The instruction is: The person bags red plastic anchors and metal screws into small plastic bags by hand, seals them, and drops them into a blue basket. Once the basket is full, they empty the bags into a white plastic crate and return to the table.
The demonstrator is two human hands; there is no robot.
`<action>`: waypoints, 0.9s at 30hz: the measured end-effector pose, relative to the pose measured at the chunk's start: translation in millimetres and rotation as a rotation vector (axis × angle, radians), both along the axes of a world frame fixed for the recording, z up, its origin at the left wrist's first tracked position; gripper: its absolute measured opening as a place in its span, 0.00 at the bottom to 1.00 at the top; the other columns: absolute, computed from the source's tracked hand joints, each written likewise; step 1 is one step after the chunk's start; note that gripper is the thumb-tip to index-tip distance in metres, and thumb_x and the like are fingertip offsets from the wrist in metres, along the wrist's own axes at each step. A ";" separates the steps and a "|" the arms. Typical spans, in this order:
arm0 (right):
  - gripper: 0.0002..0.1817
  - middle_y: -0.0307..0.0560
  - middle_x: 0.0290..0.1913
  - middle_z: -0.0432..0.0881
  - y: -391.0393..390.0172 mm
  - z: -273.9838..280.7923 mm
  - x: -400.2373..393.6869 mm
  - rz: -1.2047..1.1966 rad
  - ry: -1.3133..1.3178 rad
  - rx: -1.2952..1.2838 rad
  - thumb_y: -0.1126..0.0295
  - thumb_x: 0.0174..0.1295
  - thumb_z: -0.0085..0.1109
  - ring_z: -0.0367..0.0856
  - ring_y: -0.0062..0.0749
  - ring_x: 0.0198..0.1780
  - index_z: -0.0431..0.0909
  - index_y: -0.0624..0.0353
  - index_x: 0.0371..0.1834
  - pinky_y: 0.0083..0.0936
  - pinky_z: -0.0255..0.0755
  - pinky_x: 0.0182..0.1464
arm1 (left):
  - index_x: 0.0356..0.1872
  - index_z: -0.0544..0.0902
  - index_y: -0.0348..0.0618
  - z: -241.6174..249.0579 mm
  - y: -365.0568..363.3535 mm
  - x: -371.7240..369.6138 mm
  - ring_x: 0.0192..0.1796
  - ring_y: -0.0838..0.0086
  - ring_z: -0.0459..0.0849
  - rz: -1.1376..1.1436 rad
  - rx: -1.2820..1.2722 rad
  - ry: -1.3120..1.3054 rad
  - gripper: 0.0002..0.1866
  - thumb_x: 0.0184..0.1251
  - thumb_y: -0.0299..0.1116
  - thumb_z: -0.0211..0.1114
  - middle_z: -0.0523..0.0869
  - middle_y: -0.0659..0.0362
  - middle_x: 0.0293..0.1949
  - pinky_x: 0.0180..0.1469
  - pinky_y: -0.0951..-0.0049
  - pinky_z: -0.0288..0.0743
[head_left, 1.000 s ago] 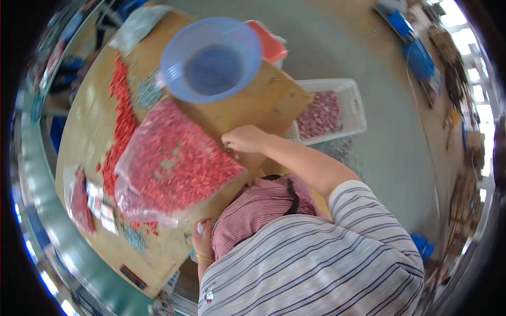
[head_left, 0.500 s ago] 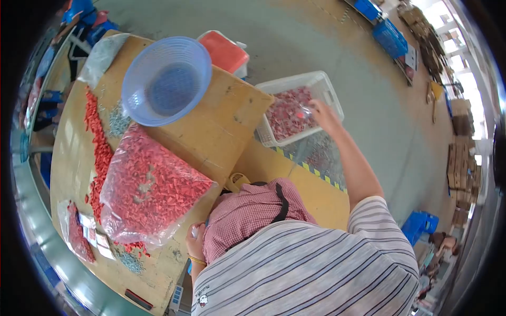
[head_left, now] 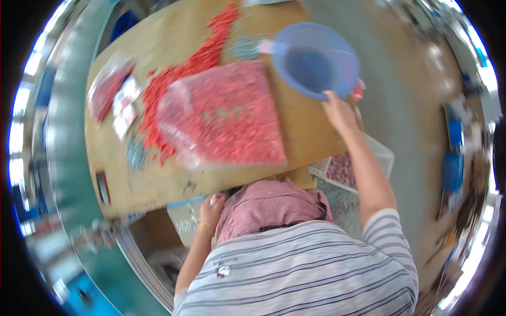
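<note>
My right hand (head_left: 340, 112) reaches forward and grips the near rim of a round blue plastic basket (head_left: 345, 55). The basket sits at the far right part of the wooden table and holds no parts that I can make out. By the table's front edge, next to the checked apron, my left hand (head_left: 212, 209) is closed around something small and whitish, too small to name. Between the hands and the table's far side lies a clear plastic bag (head_left: 226, 116) full of small red pieces. A long pile of loose red pieces (head_left: 192, 67) runs behind and left of it.
Small grey metal parts lie in heaps (head_left: 136, 154) on the table (head_left: 163, 187). To the left are a smaller bag of red pieces (head_left: 108, 89) and a dark phone-like object (head_left: 102, 188). A white crate (head_left: 382, 152) with reddish pieces stands low at the right.
My right hand has left the white crate and moved to the blue basket's rim. The view has turned, so the table is now straight ahead. My left hand stays closed near the apron.
</note>
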State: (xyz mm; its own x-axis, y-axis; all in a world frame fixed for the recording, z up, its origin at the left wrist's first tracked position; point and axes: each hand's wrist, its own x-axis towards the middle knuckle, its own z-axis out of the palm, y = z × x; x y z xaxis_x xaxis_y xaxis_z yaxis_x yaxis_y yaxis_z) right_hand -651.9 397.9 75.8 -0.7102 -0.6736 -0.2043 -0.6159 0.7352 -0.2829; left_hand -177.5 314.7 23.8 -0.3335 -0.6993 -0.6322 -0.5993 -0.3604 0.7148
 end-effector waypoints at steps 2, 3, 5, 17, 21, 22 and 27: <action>0.20 0.61 0.45 0.83 -2.0 12.2 14.5 -0.010 0.020 -0.028 0.57 0.69 0.50 0.80 0.60 0.47 0.70 0.47 0.62 0.51 0.72 0.47 | 0.40 0.85 0.39 5.0 10.3 9.4 0.30 0.81 0.79 0.070 0.039 -0.016 0.12 0.65 0.37 0.66 0.84 0.62 0.28 0.32 0.78 0.73; 0.19 0.62 0.46 0.82 4.4 1.5 14.3 0.045 0.014 -0.105 0.58 0.69 0.51 0.80 0.61 0.48 0.70 0.49 0.61 0.51 0.72 0.48 | 0.40 0.85 0.39 0.2 19.1 17.2 0.30 0.81 0.79 0.119 0.050 0.021 0.12 0.65 0.38 0.66 0.84 0.62 0.28 0.33 0.77 0.73; 0.19 0.64 0.46 0.82 9.4 -7.6 29.6 0.113 -0.034 -0.184 0.60 0.69 0.52 0.79 0.61 0.49 0.71 0.53 0.59 0.49 0.72 0.49 | 0.40 0.85 0.40 -21.9 37.2 32.6 0.30 0.80 0.79 0.181 0.067 0.109 0.11 0.65 0.38 0.65 0.84 0.62 0.28 0.34 0.77 0.73; 0.18 0.47 0.26 0.73 34.1 18.5 111.2 0.150 -0.275 -0.439 0.64 0.71 0.51 0.71 0.34 0.28 0.70 0.58 0.61 0.30 0.65 0.34 | 0.37 0.84 0.37 -18.2 35.8 64.5 0.32 0.77 0.79 0.248 -0.138 0.071 0.13 0.65 0.39 0.65 0.85 0.60 0.28 0.38 0.74 0.74; 0.12 0.30 0.19 0.65 64.3 -7.2 120.8 -0.026 -0.520 -0.697 0.65 0.73 0.48 0.58 0.14 0.18 0.75 0.60 0.51 0.15 0.53 0.22 | 0.35 0.84 0.36 -8.6 -24.0 72.0 0.30 0.74 0.78 0.210 -0.418 -0.056 0.14 0.64 0.40 0.66 0.84 0.55 0.26 0.35 0.71 0.73; 0.11 0.31 0.18 0.65 70.3 5.8 133.1 -0.206 -0.768 -0.676 0.65 0.73 0.49 0.59 0.13 0.17 0.75 0.59 0.48 0.14 0.52 0.19 | 0.34 0.83 0.38 -3.8 -41.6 70.1 0.30 0.64 0.83 0.139 -0.455 -0.153 0.16 0.65 0.44 0.65 0.85 0.50 0.27 0.34 0.65 0.74; 0.11 0.34 0.18 0.67 63.7 -14.7 205.4 -0.508 -1.351 -0.692 0.64 0.71 0.52 0.59 0.14 0.15 0.77 0.61 0.41 0.14 0.51 0.16 | 0.32 0.80 0.44 -18.5 -113.7 72.1 0.37 0.50 0.84 -0.358 -0.619 -0.512 0.21 0.66 0.54 0.60 0.86 0.47 0.30 0.37 0.54 0.76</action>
